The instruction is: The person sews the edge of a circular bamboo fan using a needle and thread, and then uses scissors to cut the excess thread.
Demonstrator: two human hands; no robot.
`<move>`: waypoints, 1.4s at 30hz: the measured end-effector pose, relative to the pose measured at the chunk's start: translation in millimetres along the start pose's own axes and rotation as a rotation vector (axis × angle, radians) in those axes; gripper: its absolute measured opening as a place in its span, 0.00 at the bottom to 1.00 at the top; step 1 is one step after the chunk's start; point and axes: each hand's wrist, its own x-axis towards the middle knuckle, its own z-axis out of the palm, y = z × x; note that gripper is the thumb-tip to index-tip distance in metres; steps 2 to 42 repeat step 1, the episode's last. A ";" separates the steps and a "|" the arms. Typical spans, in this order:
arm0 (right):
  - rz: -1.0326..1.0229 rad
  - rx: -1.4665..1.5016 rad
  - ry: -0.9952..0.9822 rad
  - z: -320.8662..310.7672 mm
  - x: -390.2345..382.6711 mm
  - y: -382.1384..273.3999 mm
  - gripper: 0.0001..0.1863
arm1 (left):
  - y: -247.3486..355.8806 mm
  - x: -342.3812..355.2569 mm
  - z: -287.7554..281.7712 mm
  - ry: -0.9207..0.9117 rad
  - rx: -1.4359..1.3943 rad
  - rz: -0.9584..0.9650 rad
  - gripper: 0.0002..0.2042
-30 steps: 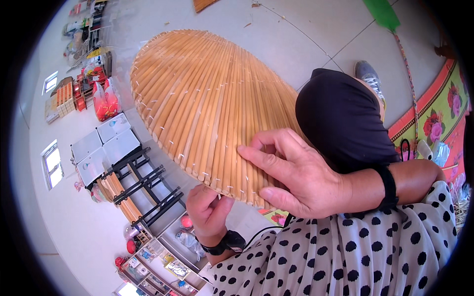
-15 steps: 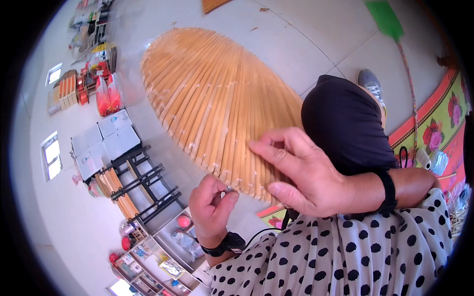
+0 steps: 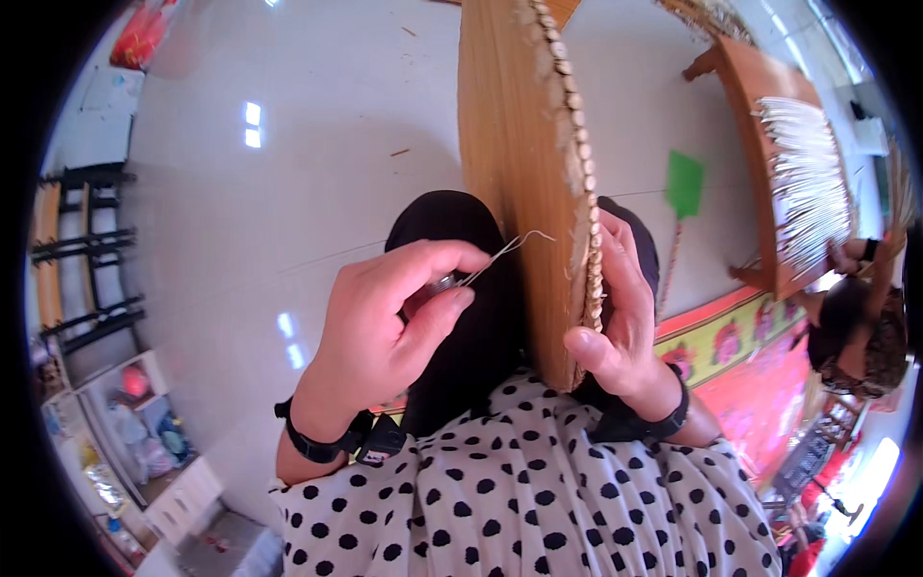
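A panel of narrow tan wooden strips (image 3: 524, 163) stands on its side between my knees. Its row of rounded strip ends (image 3: 583, 159) runs along the right side. My right hand (image 3: 627, 322) holds it near the close end, thumb by the strip ends and fingers on the right face. Left of the panel, my left hand (image 3: 380, 313) is closed in a pinch on a thin pale wire or thread (image 3: 508, 250). The strand is doubled, and its curled free end reaches in front of the panel. Something small and metallic (image 3: 444, 283) shows within the left fingers, partly hidden.
A green fly swatter (image 3: 685, 183) is at the right, by a flowered mat (image 3: 711, 351). Beyond stands a wooden bench (image 3: 755, 125) bearing white strips, with another person (image 3: 856, 337) beside it. Black metal frames (image 3: 91, 255) and shelves (image 3: 144, 413) line the left.
The panel has turned from lying fanned out to standing edge-on. My right hand moved from its top face to the strip-end side. The pale strand now shows from my left fingers.
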 end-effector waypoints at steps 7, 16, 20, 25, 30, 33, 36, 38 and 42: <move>0.003 -0.047 -0.028 -4.6 2.1 -3.6 0.49 | -1.4 3.6 4.1 0.003 -0.050 0.021 0.10; 0.003 -0.047 -0.028 -4.6 2.1 -3.6 0.49 | -1.4 3.6 4.1 0.003 -0.050 0.021 0.10; 0.003 -0.047 -0.028 -4.6 2.1 -3.6 0.49 | -1.4 3.6 4.1 0.003 -0.050 0.021 0.10; 0.003 -0.047 -0.028 -4.6 2.1 -3.6 0.49 | -1.4 3.6 4.1 0.003 -0.050 0.021 0.10; 0.003 -0.047 -0.028 -4.6 2.1 -3.6 0.49 | -1.4 3.6 4.1 0.003 -0.050 0.021 0.10; 0.003 -0.047 -0.028 -4.6 2.1 -3.6 0.49 | -1.4 3.6 4.1 0.003 -0.050 0.021 0.10; 0.003 -0.047 -0.028 -4.6 2.1 -3.6 0.49 | -1.4 3.6 4.1 0.003 -0.050 0.021 0.10; 0.003 -0.047 -0.028 -4.6 2.1 -3.6 0.49 | -1.4 3.6 4.1 0.003 -0.050 0.021 0.10; 0.003 -0.047 -0.028 -4.6 2.1 -3.6 0.49 | -1.4 3.6 4.1 0.003 -0.050 0.021 0.10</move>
